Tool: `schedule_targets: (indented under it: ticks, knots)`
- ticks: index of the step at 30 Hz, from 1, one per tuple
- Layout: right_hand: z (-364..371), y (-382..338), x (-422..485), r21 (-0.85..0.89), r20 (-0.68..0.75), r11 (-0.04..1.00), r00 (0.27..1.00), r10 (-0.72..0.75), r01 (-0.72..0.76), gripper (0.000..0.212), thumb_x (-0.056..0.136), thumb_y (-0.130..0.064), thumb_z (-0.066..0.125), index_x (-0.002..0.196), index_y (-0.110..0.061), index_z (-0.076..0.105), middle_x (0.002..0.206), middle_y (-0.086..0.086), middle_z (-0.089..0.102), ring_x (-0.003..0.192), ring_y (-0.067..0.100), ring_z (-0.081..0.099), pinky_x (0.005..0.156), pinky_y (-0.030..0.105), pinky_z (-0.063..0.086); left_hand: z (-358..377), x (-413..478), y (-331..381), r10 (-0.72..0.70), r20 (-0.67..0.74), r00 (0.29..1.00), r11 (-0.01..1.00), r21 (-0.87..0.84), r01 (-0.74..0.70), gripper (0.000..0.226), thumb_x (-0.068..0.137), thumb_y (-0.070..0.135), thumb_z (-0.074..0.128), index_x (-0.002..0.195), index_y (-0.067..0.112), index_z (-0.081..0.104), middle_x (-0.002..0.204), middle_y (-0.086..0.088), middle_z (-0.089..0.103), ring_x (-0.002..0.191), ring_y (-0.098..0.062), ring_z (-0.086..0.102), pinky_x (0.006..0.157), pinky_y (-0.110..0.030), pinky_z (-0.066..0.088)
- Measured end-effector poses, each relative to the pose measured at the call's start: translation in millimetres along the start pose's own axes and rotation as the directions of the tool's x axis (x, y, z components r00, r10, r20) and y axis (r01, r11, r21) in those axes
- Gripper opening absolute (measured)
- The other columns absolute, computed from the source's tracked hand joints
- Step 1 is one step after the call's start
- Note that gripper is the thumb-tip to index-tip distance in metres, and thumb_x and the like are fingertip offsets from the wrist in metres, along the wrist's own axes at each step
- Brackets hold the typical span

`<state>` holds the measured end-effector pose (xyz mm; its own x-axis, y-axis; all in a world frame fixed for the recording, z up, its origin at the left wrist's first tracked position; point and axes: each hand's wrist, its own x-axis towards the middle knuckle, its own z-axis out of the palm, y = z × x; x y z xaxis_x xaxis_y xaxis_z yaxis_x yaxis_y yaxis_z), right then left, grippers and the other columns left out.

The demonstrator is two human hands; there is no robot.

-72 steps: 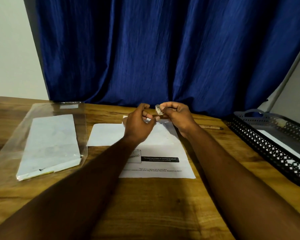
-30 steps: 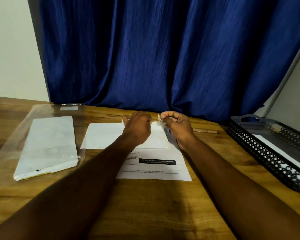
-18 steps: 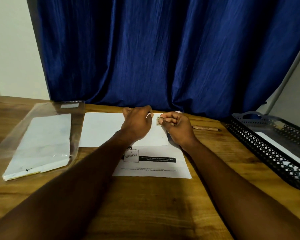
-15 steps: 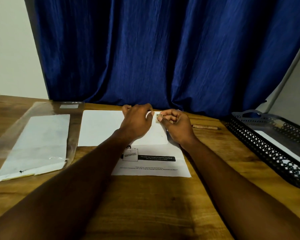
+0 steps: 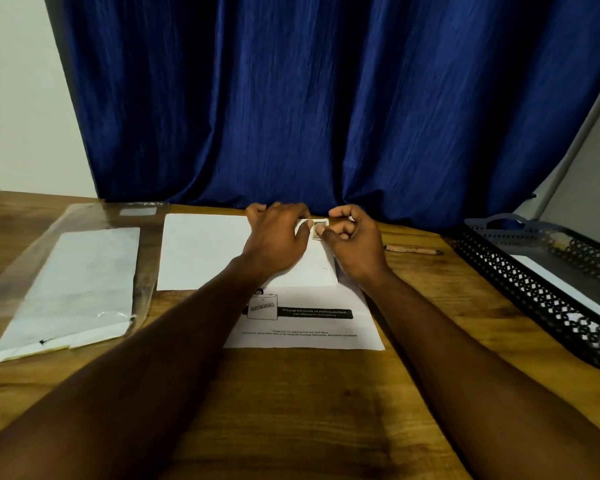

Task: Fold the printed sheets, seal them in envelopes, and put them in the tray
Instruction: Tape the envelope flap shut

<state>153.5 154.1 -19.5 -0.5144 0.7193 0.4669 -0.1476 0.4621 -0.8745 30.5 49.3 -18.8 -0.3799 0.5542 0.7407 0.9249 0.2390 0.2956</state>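
Observation:
A white envelope (image 5: 201, 251) lies flat on the wooden table, covering the top of a printed sheet (image 5: 305, 327). A small stamp (image 5: 320, 226) sits at the envelope's far right corner. My left hand (image 5: 274, 240) rests on the envelope with its fingers spread, its thumb tip just left of the stamp. My right hand (image 5: 355, 244) has its fingers curled and pinches the stamp's right edge against the envelope. The black mesh tray (image 5: 534, 289) stands at the right with a white envelope inside.
A clear plastic pack of white envelopes (image 5: 73, 285) lies at the left. A wooden pen (image 5: 413, 250) rests between my right hand and the tray. A blue curtain hangs behind the table's far edge.
Both hands came down from above the table to the envelope's far right corner. The stamp, held up in my right fingers before, now lies against the envelope.

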Motion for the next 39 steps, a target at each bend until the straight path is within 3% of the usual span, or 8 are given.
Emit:
schedule_targets:
  ticks: [3,9,15,19,24,31,36,39]
  knots:
    - [1,1,2,0.005,0.008,1.000,1.000,-0.004,0.004,0.034,0.088,-0.002,0.084,0.109,-0.020,0.063,0.092,0.017,0.076,0.083,0.020,0.073,0.077,0.027,0.061,0,-1,1,0.013,-0.005,1.000,1.000,-0.001,-0.013,0.010,0.103,0.032,0.057,0.102,0.028,0.066,0.101,0.010,0.071,0.100,-0.015,0.058,0.094,-0.039,0.021]
    - [0,5,7,-0.024,0.034,0.999,0.999,-0.024,0.025,0.035,0.090,-0.002,0.082,0.115,-0.016,0.063,0.089,0.015,0.077,0.085,0.025,0.076,0.080,0.030,0.062,1,0,-1,0.023,-0.007,1.000,1.000,0.002,-0.023,0.009,0.102,0.031,0.056,0.099,0.030,0.065,0.099,0.012,0.070,0.100,-0.014,0.058,0.095,-0.040,0.022]
    - [-1,7,12,-0.050,0.041,0.998,0.999,-0.032,0.034,0.037,0.090,-0.002,0.081,0.119,-0.018,0.063,0.082,0.007,0.075,0.075,0.012,0.071,0.074,0.024,0.059,0,0,0,0.039,0.000,0.999,0.999,-0.028,-0.039,0.016,0.102,0.029,0.048,0.095,0.030,0.062,0.094,0.014,0.065,0.097,-0.014,0.056,0.095,-0.042,0.023]
    - [-1,9,13,-0.047,0.047,0.998,0.998,-0.048,0.050,0.039,0.091,-0.005,0.082,0.124,-0.013,0.063,0.073,-0.003,0.069,0.067,0.000,0.066,0.071,0.017,0.055,1,-1,0,0.045,-0.016,0.999,0.999,-0.025,-0.045,0.015,0.100,0.038,0.055,0.100,0.028,0.066,0.099,0.011,0.070,0.099,-0.014,0.057,0.095,-0.040,0.022]
    - [0,9,12,-0.066,0.042,0.996,0.998,-0.054,0.057,0.042,0.090,-0.009,0.084,0.127,-0.010,0.063,0.075,0.001,0.069,0.068,0.006,0.065,0.069,0.016,0.054,1,-1,0,0.049,-0.023,0.999,0.999,-0.023,-0.050,0.014,0.100,0.038,0.057,0.100,0.027,0.066,0.099,0.012,0.069,0.098,-0.013,0.056,0.095,-0.038,0.021]
    - [0,4,9,-0.119,0.013,0.991,0.998,-0.055,0.056,0.038,0.088,-0.012,0.086,0.119,-0.016,0.065,0.081,0.006,0.076,0.081,0.022,0.076,0.079,0.030,0.061,0,-2,0,0.063,-0.023,0.998,0.998,-0.013,-0.064,0.016,0.103,0.035,0.055,0.100,0.027,0.068,0.098,0.013,0.067,0.100,-0.012,0.055,0.096,-0.040,0.022]
    - [-4,-2,6,-0.265,-0.049,0.958,0.990,-0.132,0.114,0.039,0.083,-0.016,0.090,0.114,-0.019,0.067,0.081,-0.002,0.075,0.077,0.015,0.074,0.079,0.037,0.063,-1,-2,3,0.096,-0.034,0.995,0.995,0.014,-0.096,0.016,0.104,0.034,0.055,0.100,0.025,0.067,0.097,0.011,0.066,0.102,-0.013,0.056,0.096,-0.040,0.021]
    - [-5,-4,4,-0.365,-0.088,0.917,0.974,-0.209,0.163,0.047,0.076,-0.032,0.095,0.113,-0.022,0.067,0.085,-0.008,0.073,0.080,0.012,0.071,0.073,0.038,0.062,-3,-1,3,0.096,-0.056,0.994,0.995,0.012,-0.096,0.016,0.104,0.034,0.054,0.100,0.024,0.067,0.097,0.010,0.067,0.102,-0.014,0.057,0.095,-0.038,0.019]
